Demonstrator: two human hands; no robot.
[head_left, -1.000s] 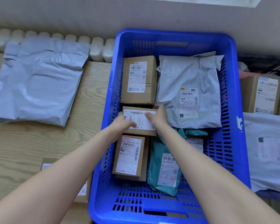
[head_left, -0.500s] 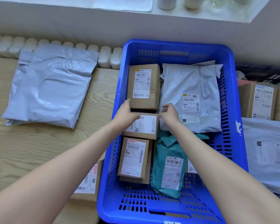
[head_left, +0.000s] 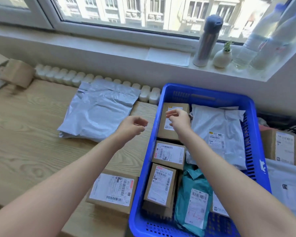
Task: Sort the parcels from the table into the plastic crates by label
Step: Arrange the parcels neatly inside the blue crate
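Note:
A blue plastic crate at the right holds several parcels: a small cardboard box in the middle, another box behind it, a box in front, a grey mailer bag and a teal bag. My left hand hovers over the table just left of the crate, fingers loosely curled, holding nothing. Above the far box hangs my right hand, also loosely curled and empty. On the wooden table lie a large grey mailer bag and a labelled cardboard box.
More boxes and a white mailer lie right of the crate. A radiator runs along the table's back edge. The windowsill carries a flask, a small vase and bottles. Cardboard pieces sit at far left.
Both hands let go of the small middle box, which stays in the crate, and rose away from it, the left moving out over the table. The camera tilted up toward the window.

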